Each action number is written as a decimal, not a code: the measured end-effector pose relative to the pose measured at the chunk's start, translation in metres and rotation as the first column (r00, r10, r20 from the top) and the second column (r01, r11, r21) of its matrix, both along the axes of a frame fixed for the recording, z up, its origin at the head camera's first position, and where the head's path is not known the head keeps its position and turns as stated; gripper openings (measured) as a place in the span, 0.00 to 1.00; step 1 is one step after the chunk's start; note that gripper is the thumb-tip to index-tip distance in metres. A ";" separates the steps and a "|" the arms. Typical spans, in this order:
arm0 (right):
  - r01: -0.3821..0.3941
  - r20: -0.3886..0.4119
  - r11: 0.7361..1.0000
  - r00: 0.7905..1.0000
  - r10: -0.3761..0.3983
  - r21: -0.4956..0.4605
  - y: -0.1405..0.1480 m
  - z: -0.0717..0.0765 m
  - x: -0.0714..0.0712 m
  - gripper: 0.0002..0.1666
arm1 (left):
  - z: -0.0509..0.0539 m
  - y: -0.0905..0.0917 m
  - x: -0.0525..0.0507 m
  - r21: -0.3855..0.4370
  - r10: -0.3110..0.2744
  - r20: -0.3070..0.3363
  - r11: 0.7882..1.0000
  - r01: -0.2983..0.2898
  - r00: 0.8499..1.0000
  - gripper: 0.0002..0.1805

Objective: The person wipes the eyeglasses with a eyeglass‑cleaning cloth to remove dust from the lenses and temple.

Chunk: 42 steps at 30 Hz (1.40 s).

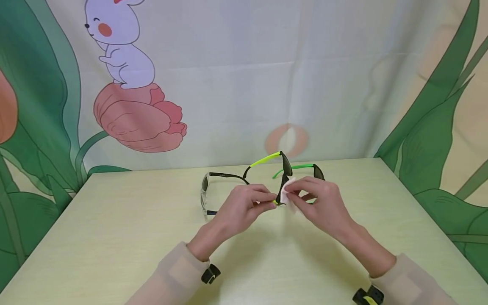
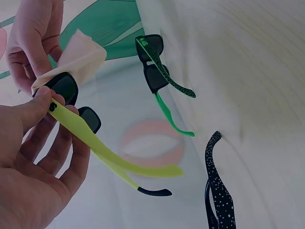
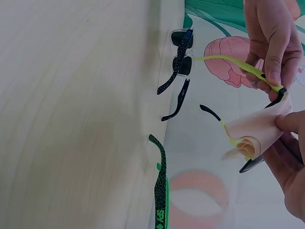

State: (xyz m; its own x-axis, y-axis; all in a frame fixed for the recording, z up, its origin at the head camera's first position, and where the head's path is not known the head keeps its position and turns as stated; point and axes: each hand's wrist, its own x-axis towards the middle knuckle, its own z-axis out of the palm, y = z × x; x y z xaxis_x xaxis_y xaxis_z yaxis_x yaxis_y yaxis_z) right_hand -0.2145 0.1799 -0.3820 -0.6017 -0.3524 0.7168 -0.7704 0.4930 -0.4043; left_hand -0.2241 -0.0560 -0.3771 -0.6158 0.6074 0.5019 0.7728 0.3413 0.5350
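The left hand (image 1: pixel 244 209) pinched the sunglasses with lime-yellow plastic arms, black frame and dark lenses (image 2: pixel 86 126) close to one hinge, and the right hand (image 1: pixel 323 203) grasped a folded, pale pink cloth (image 3: pixel 259 126) against the lens there. In the head view these sunglasses were raised above the pale wooden tabletop (image 1: pixel 114 237), with the left hand at their eight o'clock and the right hand at their four o'clock. For a good wipe, the grip near the hinge seemed sensible, because it supported the lens where the cloth touched. The pressure needed to be light, or the frame could twist, and a flat layer of cloth was preferable to the rolled end. The clear-framed sunglasses with black speckled arms (image 1: pixel 205 183), at nine o'clock, and the green-and-black plastic sunglasses (image 1: pixel 318 172), at two o'clock, stood near, so turning the lime-yellow arms called for care
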 end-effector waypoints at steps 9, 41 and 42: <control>0.038 -0.025 0.997 0.999 -0.040 -0.063 0.003 -0.001 -0.004 0.17 | 0.004 -0.001 0.006 -0.009 -0.063 -0.016 0.998 0.063 0.998 0.09; -0.061 -0.100 0.992 0.994 0.051 -0.108 -0.020 -0.001 0.014 0.17 | 0.001 -0.009 0.002 0.062 -0.024 0.025 0.998 0.022 0.999 0.08; -0.054 -0.101 0.992 0.994 0.043 -0.111 -0.020 -0.001 0.014 0.17 | 0.002 -0.009 0.002 0.060 -0.026 0.026 0.998 0.025 0.999 0.08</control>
State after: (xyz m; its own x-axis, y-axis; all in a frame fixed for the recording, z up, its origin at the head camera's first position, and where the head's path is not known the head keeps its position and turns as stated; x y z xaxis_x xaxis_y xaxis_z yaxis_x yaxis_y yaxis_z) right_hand -0.2007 0.1594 -0.3827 -0.5104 -0.2925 0.8086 -0.8311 0.4094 -0.3765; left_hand -0.2219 -0.0655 -0.3750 -0.6142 0.5927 0.5210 0.7659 0.2887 0.5745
